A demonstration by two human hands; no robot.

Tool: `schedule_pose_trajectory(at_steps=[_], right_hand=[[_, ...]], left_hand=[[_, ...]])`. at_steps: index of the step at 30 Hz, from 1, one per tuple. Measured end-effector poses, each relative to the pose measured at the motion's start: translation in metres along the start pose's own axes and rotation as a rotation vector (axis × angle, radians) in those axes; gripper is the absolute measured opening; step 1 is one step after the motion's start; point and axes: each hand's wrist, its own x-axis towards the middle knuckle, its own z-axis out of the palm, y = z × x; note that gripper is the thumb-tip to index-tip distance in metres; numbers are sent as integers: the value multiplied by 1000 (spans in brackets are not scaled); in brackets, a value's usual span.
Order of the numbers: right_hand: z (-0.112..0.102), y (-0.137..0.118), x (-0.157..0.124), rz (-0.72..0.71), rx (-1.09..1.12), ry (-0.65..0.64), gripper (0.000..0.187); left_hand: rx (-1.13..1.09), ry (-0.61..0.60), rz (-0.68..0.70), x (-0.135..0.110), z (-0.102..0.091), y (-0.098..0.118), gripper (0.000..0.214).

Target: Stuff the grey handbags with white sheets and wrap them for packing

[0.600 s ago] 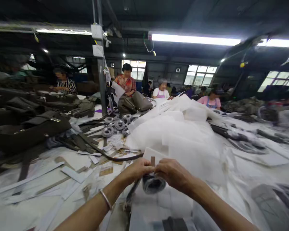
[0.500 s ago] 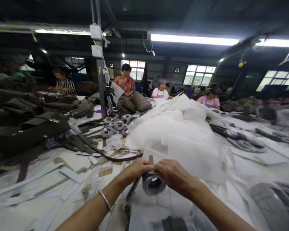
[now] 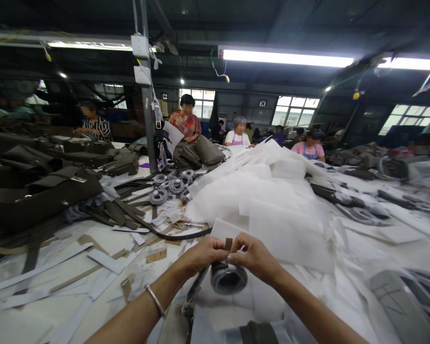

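A dark strap is wound into a coil [image 3: 229, 279] with clear plastic round it, on white sheeting in front of me. Its short brown end [image 3: 229, 244] sticks up between my hands. My left hand [image 3: 209, 252] grips the strap at the top left of the coil, fingers closed. From the other side, my right hand [image 3: 253, 257] pinches at the strap's edge with thumb and forefinger, the forefinger bent. The exact contact under the fingertips is hard to see. Nearer to me lies another dark strap piece [image 3: 260, 333] on plastic.
White foam sheets [image 3: 279, 220] are heaped beyond my hands. Several wrapped coils [image 3: 159, 196] lie at the back left, near a metal post [image 3: 149, 114]. Dark bags [image 3: 39, 196] and paper strips [image 3: 105, 261] cover the left. A grey bag [image 3: 403, 301] sits right. Co-workers [image 3: 186, 122] sit beyond.
My right hand has lifted and opened its curl slightly, with thumb and forefinger now in a pinch. The strap's brown end shows a little further right. My left hand keeps its hold.
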Motion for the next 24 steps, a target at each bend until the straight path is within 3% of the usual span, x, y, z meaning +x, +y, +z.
schedule_pose_trajectory(at_steps=[2, 5, 8, 10, 18, 21, 24], right_hand=[[7, 11, -2, 54, 110, 11, 25], [9, 18, -5, 164, 368, -117, 43], [2, 12, -9, 190, 503, -261, 43], [-3, 5, -11, 201, 519, -289, 40], [4, 2, -17, 134, 458, -148, 27], [9, 3, -19, 97, 375, -93, 14], [10, 0, -21, 38, 265, -61, 8]], left_hand=[[35, 9, 23, -1, 2, -1, 23], [85, 78, 42, -1, 5, -5, 26], [150, 161, 69, -3, 7, -7, 30], [185, 164, 69, -7, 7, -4, 29], [341, -48, 43, -31, 13, 18, 42], [502, -58, 88, -30, 19, 15, 38], [475, -16, 59, -25, 19, 8, 35]])
